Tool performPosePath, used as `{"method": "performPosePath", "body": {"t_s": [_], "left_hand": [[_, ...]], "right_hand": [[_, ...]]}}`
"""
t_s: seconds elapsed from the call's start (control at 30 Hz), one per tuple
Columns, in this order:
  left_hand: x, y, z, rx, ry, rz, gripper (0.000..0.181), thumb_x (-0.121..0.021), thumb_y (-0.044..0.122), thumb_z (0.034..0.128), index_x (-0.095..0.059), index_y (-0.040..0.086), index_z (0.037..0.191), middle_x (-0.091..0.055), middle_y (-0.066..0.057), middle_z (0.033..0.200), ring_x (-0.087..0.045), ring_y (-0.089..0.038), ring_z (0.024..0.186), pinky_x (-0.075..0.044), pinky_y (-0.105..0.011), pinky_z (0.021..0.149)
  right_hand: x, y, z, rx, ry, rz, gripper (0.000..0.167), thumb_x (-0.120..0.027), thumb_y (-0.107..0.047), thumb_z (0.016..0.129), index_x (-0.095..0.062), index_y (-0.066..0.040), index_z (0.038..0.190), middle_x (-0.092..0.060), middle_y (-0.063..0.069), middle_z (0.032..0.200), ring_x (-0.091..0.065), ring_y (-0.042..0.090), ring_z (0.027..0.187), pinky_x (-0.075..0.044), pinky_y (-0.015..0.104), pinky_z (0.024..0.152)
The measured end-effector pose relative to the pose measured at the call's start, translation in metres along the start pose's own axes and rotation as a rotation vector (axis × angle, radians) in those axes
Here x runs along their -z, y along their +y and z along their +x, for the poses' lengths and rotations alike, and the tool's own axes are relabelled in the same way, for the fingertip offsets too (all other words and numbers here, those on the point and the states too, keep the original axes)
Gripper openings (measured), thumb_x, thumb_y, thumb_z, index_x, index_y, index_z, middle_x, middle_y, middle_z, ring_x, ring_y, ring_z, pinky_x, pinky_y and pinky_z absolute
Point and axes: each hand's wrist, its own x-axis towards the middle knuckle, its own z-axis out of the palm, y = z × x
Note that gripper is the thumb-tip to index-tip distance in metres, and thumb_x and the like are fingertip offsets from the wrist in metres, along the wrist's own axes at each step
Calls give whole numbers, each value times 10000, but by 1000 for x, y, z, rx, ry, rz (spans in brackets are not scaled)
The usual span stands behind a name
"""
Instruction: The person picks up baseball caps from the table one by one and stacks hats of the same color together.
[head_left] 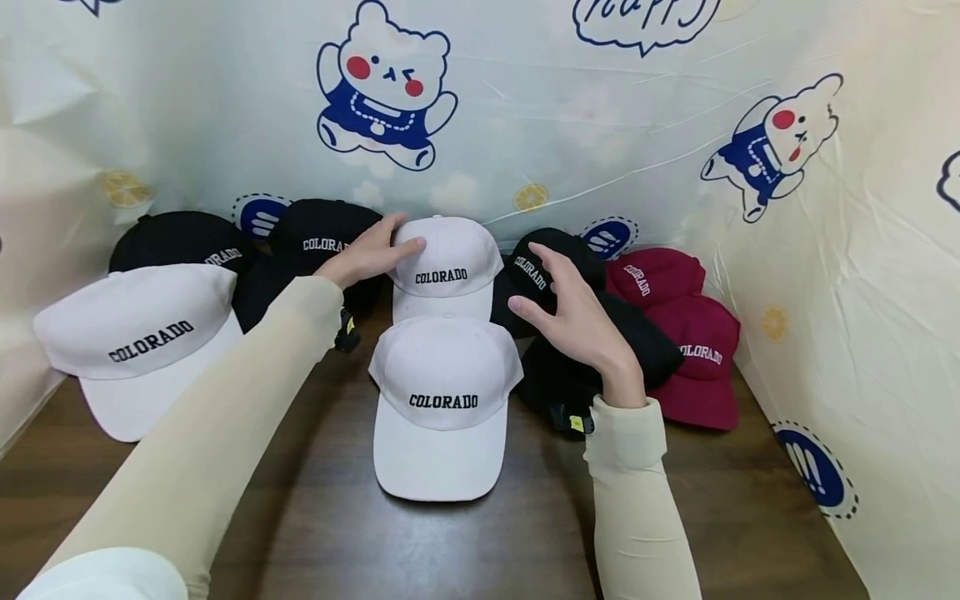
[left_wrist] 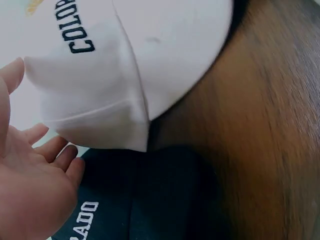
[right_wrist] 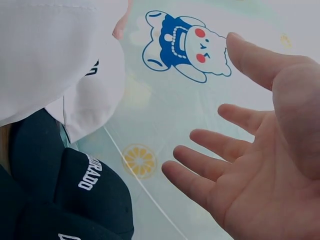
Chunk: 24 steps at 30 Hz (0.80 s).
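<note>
In the head view the left hand (head_left: 371, 251) is at the upper left side of the rear white cap (head_left: 442, 254), thumb over its crown; in the left wrist view the fingers lie beside that cap (left_wrist: 90, 85), with relaxed fingers. A second white cap (head_left: 444, 375) sits in front of it, brim toward the camera. The right hand (head_left: 581, 321), fingers spread and holding nothing, is above the black caps (head_left: 558, 258) on the right. The right wrist view shows this hand (right_wrist: 260, 150) with its palm and fingers apart from the caps.
At the left are a white cap (head_left: 150, 333) and black caps (head_left: 322, 225). Maroon caps (head_left: 697, 358) stand at the far right. A printed sheet (head_left: 525, 108) rises behind and beside the brown table (head_left: 390, 550).
</note>
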Motion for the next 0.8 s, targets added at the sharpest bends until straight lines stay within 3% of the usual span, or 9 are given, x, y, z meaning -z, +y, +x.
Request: {"method": "performPosePath", "body": {"t_s": [0.2,0.3,0.4,0.53,0.67,0.8], "left_hand": [[3,-4,-2,15,8,25,915,-596,585,1032,-263,4,1655,-299,-245,1618,-359,-374,1437,-372,-581,1202],[7,-5,-3,36,3,10,935,-646,612,996,-335,-15,1616,-281,-230,1576,-337,-361,1382,-392,-579,1186],[11,-4,-6,40,-7,-20,919,-702,605,966,-401,-32,1555,-353,-225,1543,-383,-356,1345,-416,-574,1161],[18,0,-9,39,-2,-56,816,-752,569,948,-468,-16,1440,-497,-197,1419,-459,-328,1246,-450,-526,1085],[23,9,-12,29,-6,-76,710,-785,536,937,-526,16,1345,-539,-168,1349,-468,-313,1187,-452,-495,1017],[29,20,-18,17,-31,-95,611,-779,530,943,-600,60,1289,-566,-140,1369,-475,-307,1219,-452,-500,1048]], "right_hand": [[1,-1,0,-22,-10,15,824,-704,-370,1028,-256,-159,1686,-289,73,1721,-362,288,1542,-370,498,1229],[1,-1,0,-21,-20,16,827,-698,-370,1032,-247,-150,1689,-276,71,1729,-354,291,1548,-363,497,1234],[1,-1,0,-22,-28,17,829,-695,-366,1034,-240,-142,1690,-267,73,1734,-350,294,1552,-357,492,1238],[1,-1,0,-20,-35,16,829,-694,-364,1034,-239,-144,1691,-265,70,1736,-339,282,1560,-353,482,1241],[1,-1,1,-15,-36,12,827,-694,-364,1034,-242,-141,1690,-272,70,1734,-339,275,1560,-357,480,1239],[2,0,1,-22,-39,17,830,-696,-364,1031,-243,-144,1690,-276,70,1732,-347,289,1556,-358,484,1238]]}}
